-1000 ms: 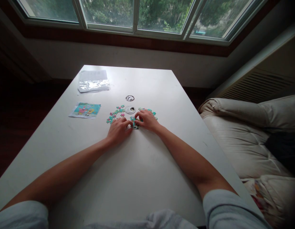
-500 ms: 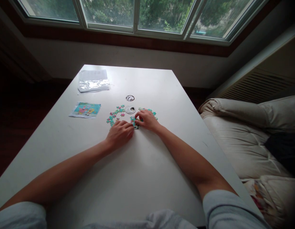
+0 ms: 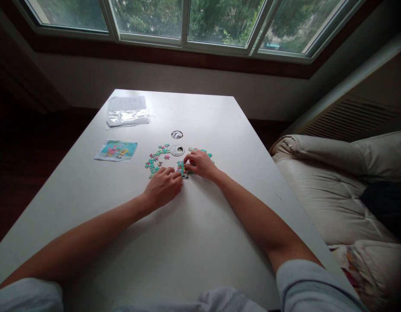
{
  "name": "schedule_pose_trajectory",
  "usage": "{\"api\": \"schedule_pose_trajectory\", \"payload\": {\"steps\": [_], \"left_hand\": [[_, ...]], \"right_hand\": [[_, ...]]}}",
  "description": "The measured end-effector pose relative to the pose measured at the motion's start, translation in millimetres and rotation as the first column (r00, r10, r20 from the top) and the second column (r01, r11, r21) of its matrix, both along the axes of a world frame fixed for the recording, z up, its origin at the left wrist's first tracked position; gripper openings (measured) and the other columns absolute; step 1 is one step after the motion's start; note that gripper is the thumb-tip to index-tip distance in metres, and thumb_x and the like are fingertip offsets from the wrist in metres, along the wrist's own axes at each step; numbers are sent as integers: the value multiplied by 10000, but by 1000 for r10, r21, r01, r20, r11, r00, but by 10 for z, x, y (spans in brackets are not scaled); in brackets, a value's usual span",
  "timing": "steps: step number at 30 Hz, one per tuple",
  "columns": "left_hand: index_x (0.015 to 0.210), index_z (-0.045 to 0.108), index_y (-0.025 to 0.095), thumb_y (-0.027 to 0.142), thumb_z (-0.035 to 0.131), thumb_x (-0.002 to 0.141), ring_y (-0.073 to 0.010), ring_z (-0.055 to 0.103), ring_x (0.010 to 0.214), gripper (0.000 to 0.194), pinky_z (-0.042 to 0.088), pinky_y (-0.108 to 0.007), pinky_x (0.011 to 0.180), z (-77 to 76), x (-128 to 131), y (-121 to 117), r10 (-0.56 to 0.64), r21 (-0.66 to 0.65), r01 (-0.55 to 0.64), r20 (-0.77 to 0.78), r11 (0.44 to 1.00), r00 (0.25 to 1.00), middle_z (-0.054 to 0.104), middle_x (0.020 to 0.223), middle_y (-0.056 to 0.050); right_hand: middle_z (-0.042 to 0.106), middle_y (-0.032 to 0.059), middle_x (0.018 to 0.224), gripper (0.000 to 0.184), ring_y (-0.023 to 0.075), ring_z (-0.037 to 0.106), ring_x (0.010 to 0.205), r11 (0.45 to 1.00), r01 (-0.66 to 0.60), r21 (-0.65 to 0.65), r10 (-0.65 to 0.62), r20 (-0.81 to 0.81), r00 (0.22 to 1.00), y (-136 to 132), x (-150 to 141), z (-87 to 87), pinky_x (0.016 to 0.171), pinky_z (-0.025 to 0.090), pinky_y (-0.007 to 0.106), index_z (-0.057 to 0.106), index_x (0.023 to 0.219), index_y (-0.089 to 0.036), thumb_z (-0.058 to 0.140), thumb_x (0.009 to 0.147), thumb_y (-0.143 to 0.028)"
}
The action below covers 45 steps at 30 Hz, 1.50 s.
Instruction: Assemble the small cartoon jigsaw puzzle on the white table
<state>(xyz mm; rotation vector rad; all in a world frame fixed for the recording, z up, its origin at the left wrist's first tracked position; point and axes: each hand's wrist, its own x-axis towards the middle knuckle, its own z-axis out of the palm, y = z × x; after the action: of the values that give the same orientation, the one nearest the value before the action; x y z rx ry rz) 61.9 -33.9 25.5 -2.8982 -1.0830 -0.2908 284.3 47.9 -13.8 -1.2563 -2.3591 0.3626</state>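
A small joined patch of jigsaw puzzle pieces (image 3: 181, 167) lies on the white table between my two hands. My left hand (image 3: 163, 184) is closed, its bent fingertips against the patch's near left edge. From the right, my right hand (image 3: 200, 164) pinches with thumb and index finger at the top of the patch, on what seems to be a puzzle piece, mostly covered by the fingers. Loose green and pink puzzle pieces (image 3: 152, 164) curve around on the left. More loose pieces (image 3: 205, 152) lie beyond my right hand, partly hidden by it.
Beyond the pieces sit a round tin (image 3: 177, 150) and a round shiny disc (image 3: 176, 134). A colourful cartoon picture sheet (image 3: 118, 150) lies on the left of the table (image 3: 194, 242), with papers in a clear sleeve (image 3: 127, 111) behind it. A cushioned sofa (image 3: 317, 195) stands at right.
My left fingers have shifted slightly down and right, uncovering more of the joined patch and some loose pieces. My right hand stays almost in place.
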Motion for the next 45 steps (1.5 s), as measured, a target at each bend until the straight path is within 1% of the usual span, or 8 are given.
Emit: {"api": "schedule_pose_trajectory", "payload": {"steps": [5,11,15,19,25,30,39,45], "left_hand": [[993,701,185,234,508,995,-255,615,1013,199,458,-426,906,-31,-30,-2,-11,21,10,31,1000,999,736,1005,-89],[1213,661,216,265,517,991,-264,592,1153,269,481,-440,955,-153,-158,139,9,22,-12,115,1000,993,687,1274,-81],[1330,611,232,366,497,1006,-303,459,1378,369,399,-500,1126,-253,-294,326,133,20,-139,173,990,976,579,1444,-105],[1462,510,232,508,510,984,-342,321,1492,552,299,-545,1206,-361,-441,475,251,-28,-250,142,968,957,416,1590,-135],[1573,369,269,602,358,1016,-332,165,1567,648,167,-573,1253,-407,-504,577,305,-136,-301,15,944,952,230,1691,-109],[1598,322,273,616,306,1020,-316,149,1574,673,140,-553,1263,-402,-428,666,340,-157,-339,-26,927,940,193,1704,-94],[1616,278,272,623,296,1019,-303,164,1568,693,138,-530,1263,-468,-547,981,295,-177,-294,-22,939,955,198,1704,-89],[1589,333,243,548,349,1028,-281,283,1517,639,205,-489,1254,-429,-544,1126,235,-138,-224,62,965,970,337,1644,-98]], "right_hand": [[663,20,826,90,195,557,836,999,-36,3,36,-42,998,19,43,-4,888,371,350,719,883,-234,695,914,-314],[681,41,846,115,213,557,837,992,127,13,-125,-106,987,121,287,144,824,414,357,722,886,-230,647,924,-307],[683,71,896,183,240,576,892,958,274,80,-260,-154,953,230,557,233,873,454,398,726,922,-222,566,954,-306],[689,117,1065,227,296,582,1053,920,371,130,-351,-153,924,296,740,118,989,457,472,730,1026,-220,541,955,-323],[558,127,1459,469,321,475,1367,977,210,41,-208,-35,977,327,760,-191,1140,387,524,613,1359,-235,545,968,-484],[490,125,1546,542,319,418,1441,990,139,18,-140,67,988,299,700,-220,1192,318,540,556,1440,-243,481,993,-542],[464,128,1563,561,328,388,1458,987,148,59,-156,155,976,233,558,-170,1208,283,547,556,1435,-247,461,997,-585],[643,98,1345,374,259,542,1275,971,216,103,-207,-91,974,195,607,-140,1112,418,439,653,1268,-228,391,1033,-356]]}}
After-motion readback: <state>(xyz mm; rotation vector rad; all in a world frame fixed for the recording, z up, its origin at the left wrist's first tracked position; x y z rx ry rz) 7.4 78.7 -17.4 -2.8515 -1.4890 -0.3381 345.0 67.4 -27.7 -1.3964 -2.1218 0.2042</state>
